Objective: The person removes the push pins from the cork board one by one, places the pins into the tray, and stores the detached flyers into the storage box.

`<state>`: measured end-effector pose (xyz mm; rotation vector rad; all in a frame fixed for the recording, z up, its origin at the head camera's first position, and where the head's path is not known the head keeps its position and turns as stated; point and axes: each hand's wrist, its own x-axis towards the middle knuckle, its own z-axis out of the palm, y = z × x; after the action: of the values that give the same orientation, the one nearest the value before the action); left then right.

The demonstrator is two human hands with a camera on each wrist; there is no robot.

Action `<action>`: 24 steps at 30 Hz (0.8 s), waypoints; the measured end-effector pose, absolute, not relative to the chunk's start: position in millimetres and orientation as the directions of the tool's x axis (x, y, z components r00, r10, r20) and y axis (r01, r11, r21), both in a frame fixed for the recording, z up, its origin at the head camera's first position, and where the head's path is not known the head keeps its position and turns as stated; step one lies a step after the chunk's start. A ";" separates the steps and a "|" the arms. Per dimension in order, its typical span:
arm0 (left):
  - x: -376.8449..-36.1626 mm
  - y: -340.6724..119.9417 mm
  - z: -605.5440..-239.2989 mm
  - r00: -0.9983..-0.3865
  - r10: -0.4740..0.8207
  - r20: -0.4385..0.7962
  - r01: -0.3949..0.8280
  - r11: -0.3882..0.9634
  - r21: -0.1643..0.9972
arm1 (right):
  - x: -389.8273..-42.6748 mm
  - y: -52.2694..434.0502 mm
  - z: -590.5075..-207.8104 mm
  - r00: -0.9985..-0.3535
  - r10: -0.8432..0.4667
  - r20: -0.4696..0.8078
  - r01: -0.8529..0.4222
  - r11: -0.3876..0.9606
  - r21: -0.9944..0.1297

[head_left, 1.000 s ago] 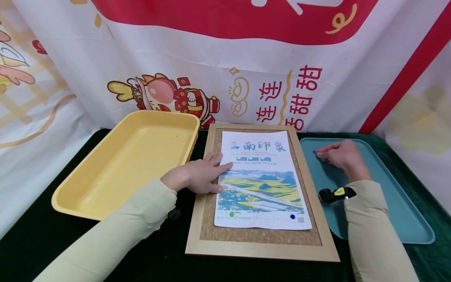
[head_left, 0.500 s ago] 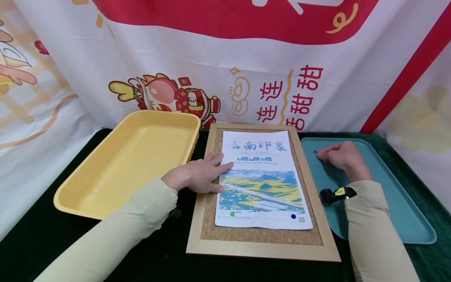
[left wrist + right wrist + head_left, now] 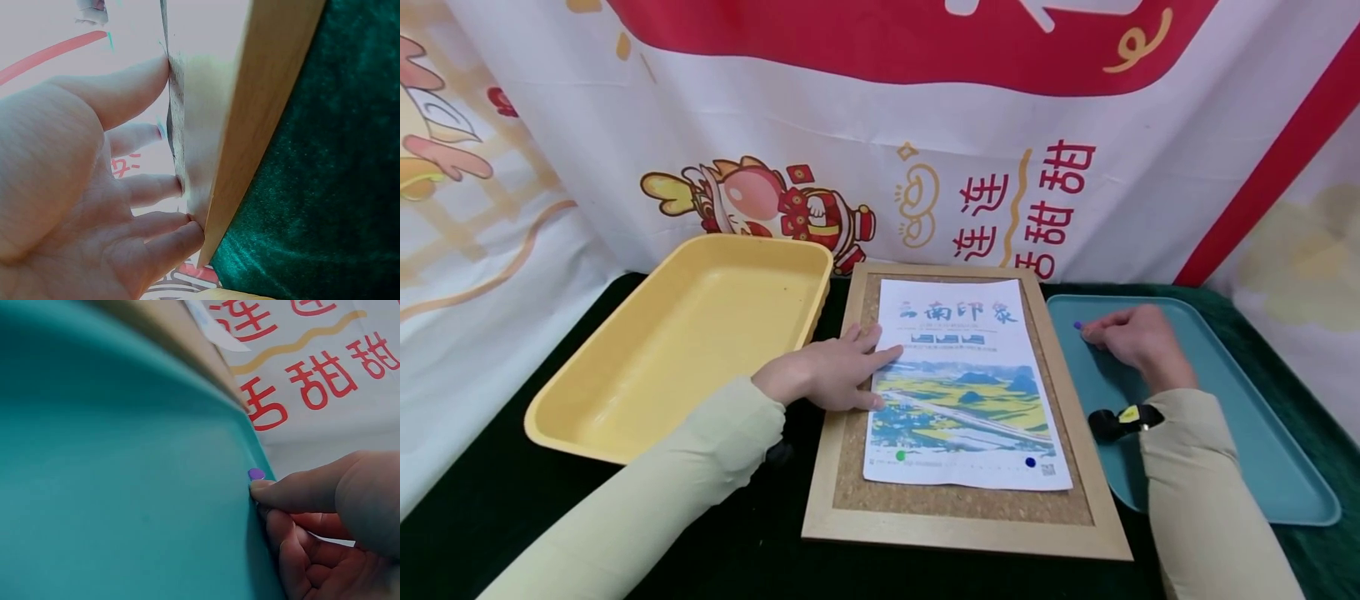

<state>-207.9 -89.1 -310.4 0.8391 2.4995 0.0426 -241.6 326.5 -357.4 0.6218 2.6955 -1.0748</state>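
My left hand (image 3: pixel 831 371) rests with spread fingers on the left side of a wood-framed cork board (image 3: pixel 962 504), its fingertips on the edge of a printed paper sheet (image 3: pixel 951 425). Near the sheet's bottom, a green thumbtack (image 3: pixel 900 456) sits at left and a dark blue thumbtack (image 3: pixel 1030 462) at right. Over the far left part of a teal tray (image 3: pixel 1232 400), my right hand (image 3: pixel 1138 342) pinches a purple thumbtack (image 3: pixel 256 474) between thumb and forefinger; its round head shows past the thumb tip, while its pin is hidden. The remaining right fingers are curled.
A yellow bin (image 3: pixel 685 342) stands left of the board. Dark green cloth (image 3: pixel 715 542) covers the table. Behind everything hangs a white and red printed cloth (image 3: pixel 820 117), close to the far edges of bin, board and tray.
The head view has shifted slightly, so everything sits a little further right in it. Both hands keep their places, the right still pinching the purple thumbtack.
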 end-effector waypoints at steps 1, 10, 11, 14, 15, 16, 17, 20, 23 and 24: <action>-207.9 -89.3 -310.5 -0.686 0.572 -0.450 0.557 0.811 0.181 | -242.0 326.1 -357.7 -0.898 0.315 -0.308 0.440 0.652 -0.618; -207.6 -91.7 -309.7 -0.689 0.568 -0.451 0.552 0.814 0.182 | -243.5 324.1 -361.0 -0.904 0.304 -0.301 0.427 0.661 -0.617; -207.4 -91.9 -309.5 -0.689 0.567 -0.451 0.551 0.815 0.181 | -243.7 324.1 -361.1 -0.905 0.299 -0.301 0.424 0.662 -0.618; -207.0 -92.6 -309.8 -0.690 0.565 -0.452 0.549 0.816 0.181 | -243.7 324.3 -360.9 -0.911 0.285 -0.299 0.412 0.667 -0.621; -206.8 -92.8 -309.8 -0.690 0.564 -0.454 0.547 0.817 0.182 | -243.6 324.4 -360.8 -0.913 0.279 -0.299 0.408 0.667 -0.623; -206.6 -92.7 -309.8 -0.690 0.564 -0.455 0.547 0.817 0.183 | -243.3 324.7 -360.5 -0.915 0.273 -0.297 0.403 0.668 -0.625; -206.4 -92.6 -309.7 -0.689 0.565 -0.454 0.546 0.816 0.187 | -242.8 325.3 -360.4 -0.917 0.267 -0.296 0.398 0.669 -0.628; -206.4 -91.8 -309.6 -0.687 0.570 -0.450 0.546 0.814 0.197 | -240.9 328.2 -360.2 -0.924 0.246 -0.294 0.381 0.674 -0.633; -206.8 -90.7 -309.9 -0.685 0.573 -0.450 0.547 0.813 0.200 | -239.0 331.7 -360.4 -0.929 0.226 -0.294 0.366 0.684 -0.631; -206.7 -90.4 -309.8 -0.685 0.572 -0.451 0.547 0.813 0.200 | -238.6 332.6 -360.4 -0.928 0.223 -0.297 0.366 0.685 -0.630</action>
<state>-206.7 -90.4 -309.8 0.8285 2.4931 0.0673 -238.6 332.6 -360.4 0.4772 2.6993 -1.0726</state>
